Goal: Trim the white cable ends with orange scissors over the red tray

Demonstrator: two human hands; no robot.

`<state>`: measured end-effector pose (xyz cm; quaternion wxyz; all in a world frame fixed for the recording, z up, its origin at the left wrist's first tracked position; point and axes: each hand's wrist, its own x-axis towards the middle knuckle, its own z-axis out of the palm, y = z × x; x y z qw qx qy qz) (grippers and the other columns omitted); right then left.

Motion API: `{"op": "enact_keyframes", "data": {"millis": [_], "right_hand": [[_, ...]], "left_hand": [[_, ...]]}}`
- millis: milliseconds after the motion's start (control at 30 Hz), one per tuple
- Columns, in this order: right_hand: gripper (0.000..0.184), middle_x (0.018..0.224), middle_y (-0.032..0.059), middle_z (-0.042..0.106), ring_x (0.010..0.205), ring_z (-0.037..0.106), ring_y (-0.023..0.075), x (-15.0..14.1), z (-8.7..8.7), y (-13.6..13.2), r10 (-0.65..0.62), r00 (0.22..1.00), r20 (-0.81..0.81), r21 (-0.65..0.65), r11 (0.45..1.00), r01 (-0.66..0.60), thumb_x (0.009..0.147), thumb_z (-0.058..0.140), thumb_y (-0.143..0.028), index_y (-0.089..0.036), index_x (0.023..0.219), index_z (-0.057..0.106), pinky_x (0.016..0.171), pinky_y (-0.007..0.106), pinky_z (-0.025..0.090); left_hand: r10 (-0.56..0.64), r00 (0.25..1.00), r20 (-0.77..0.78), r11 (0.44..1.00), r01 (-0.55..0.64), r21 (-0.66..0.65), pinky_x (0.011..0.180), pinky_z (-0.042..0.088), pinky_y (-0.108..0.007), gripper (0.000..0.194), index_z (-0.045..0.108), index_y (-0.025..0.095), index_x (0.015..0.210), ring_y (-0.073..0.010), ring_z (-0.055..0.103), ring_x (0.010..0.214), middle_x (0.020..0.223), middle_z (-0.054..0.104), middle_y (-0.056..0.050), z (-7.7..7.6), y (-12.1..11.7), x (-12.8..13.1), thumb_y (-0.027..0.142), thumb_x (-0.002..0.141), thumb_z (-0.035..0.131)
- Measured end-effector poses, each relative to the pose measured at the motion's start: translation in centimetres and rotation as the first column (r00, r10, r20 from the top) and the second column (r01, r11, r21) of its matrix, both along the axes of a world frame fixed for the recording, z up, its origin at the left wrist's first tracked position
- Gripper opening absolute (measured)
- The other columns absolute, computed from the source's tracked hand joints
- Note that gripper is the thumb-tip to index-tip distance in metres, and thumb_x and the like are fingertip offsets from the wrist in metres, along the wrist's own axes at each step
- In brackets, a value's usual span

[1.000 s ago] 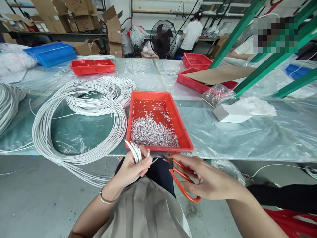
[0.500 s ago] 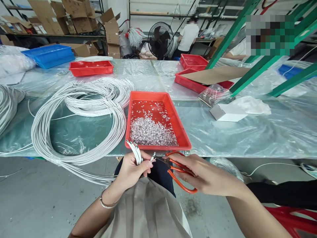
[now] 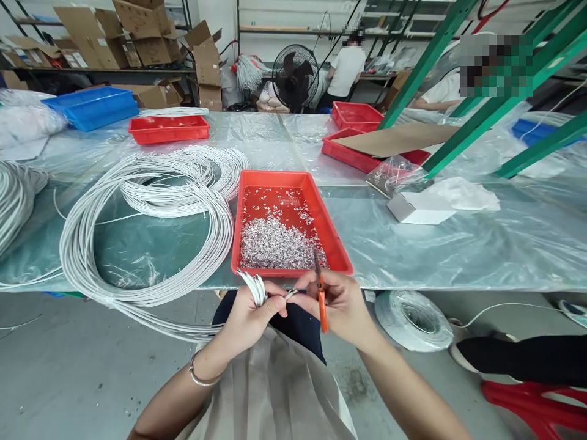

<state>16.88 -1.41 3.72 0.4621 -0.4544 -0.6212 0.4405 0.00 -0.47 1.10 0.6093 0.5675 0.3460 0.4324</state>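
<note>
My left hand [image 3: 257,311] is closed around a bunch of white cables [image 3: 252,286], their cut ends sticking up above the fingers. One cable end [image 3: 290,294] pokes out between its thumb and forefinger. There the thumb and fingertips of my right hand [image 3: 337,305] pinch at the tip. That same hand keeps hold of orange-handled scissors [image 3: 322,305], blades pointing up over the tray's near rim. Just beyond both hands, a red tray [image 3: 337,244] holds a heap of small shiny silver pieces [image 3: 279,244]. To the left lies a large coil of white cable [image 3: 77,244].
Green metal posts [image 3: 426,61] slant across the right side of the table [image 3: 458,256]. A white box [image 3: 419,208] lies at right, and red trays [image 3: 169,129] and a blue tray [image 3: 94,109] stand farther back. On the floor is a wrapped roll [image 3: 413,321].
My right hand has turned the scissors upright, away from the cable end, and its fingertips now pinch that end. My left hand still grips the bunch in nearly the same place.
</note>
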Motion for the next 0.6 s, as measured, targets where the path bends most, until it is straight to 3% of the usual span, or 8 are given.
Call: {"op": "enact_keyframes", "data": {"millis": [167, 367, 467, 533, 600], "right_hand": [[0.024, 0.045, -0.0067, 0.042, 0.039, 0.031, 0.0064, -1.3, -1.1, -0.1, -0.121, 0.985, -0.126, -0.051, 0.992, 0.116, 0.069, 0.072, -0.035, -0.016, 0.065, 0.058, 0.037, 0.02, 0.027], [0.025, 0.044, -0.0065, 0.043, 0.038, 0.03, 0.0058, -0.9, -1.4, 0.2, -0.127, 0.972, -0.197, -0.068, 0.991, 0.115, 0.067, 0.074, -0.033, -0.016, 0.061, 0.057, 0.036, 0.019, 0.024], [0.025, 0.042, -0.0091, 0.036, 0.037, 0.026, 0.0051, -1.2, -1.5, 0.3, -0.108, 0.963, -0.247, -0.083, 0.992, 0.09, 0.064, 0.077, -0.03, -0.017, 0.06, 0.056, 0.037, 0.02, 0.021], [0.027, 0.042, -0.0097, 0.034, 0.038, 0.024, 0.0051, -1.4, -1.7, 0.4, -0.093, 0.956, -0.277, -0.118, 0.991, 0.062, 0.062, 0.078, -0.03, -0.017, 0.059, 0.055, 0.038, 0.02, 0.02], [0.029, 0.042, -0.0093, 0.035, 0.038, 0.024, 0.0055, -1.3, -1.8, 0.5, -0.056, 0.947, -0.318, -0.178, 0.984, -0.002, 0.063, 0.077, -0.034, -0.017, 0.058, 0.054, 0.038, 0.021, 0.019]], "left_hand": [[0.038, 0.995, -0.092, 0.998, -0.032, 0.062, 0.061, 0.043, -0.024, 0.025, 0.065, 0.013, 0.073, -0.0139, 0.057, 0.061, 0.063, 0.063, -0.003, -0.4, 0.1, 0.1, 0.036, 0.081, 0.059], [0.03, 0.995, -0.092, 0.997, -0.023, 0.078, 0.06, 0.043, -0.022, 0.013, 0.066, 0.014, 0.077, -0.0123, 0.056, 0.061, 0.064, 0.063, -0.002, -0.5, 0.5, 0.3, 0.026, 0.079, 0.062], [0.191, 0.974, -0.126, 0.973, -0.171, 0.154, 0.058, 0.042, -0.022, 0.009, 0.065, 0.014, 0.072, -0.0116, 0.054, 0.059, 0.065, 0.062, -0.001, -0.8, 0.5, 0.8, 0.022, 0.076, 0.066], [0.336, 0.933, -0.133, 0.924, -0.298, 0.241, 0.056, 0.04, -0.022, 0.01, 0.063, 0.014, 0.068, -0.0106, 0.052, 0.057, 0.063, 0.058, 0.0, -1.2, 0.4, 1.1, 0.021, 0.074, 0.067], [0.407, 0.904, -0.13, 0.881, -0.351, 0.318, 0.053, 0.038, -0.021, 0.01, 0.062, 0.014, 0.067, -0.0095, 0.048, 0.055, 0.062, 0.056, 0.001, -1.6, 0.4, 1.5, 0.02, 0.074, 0.067]]}}
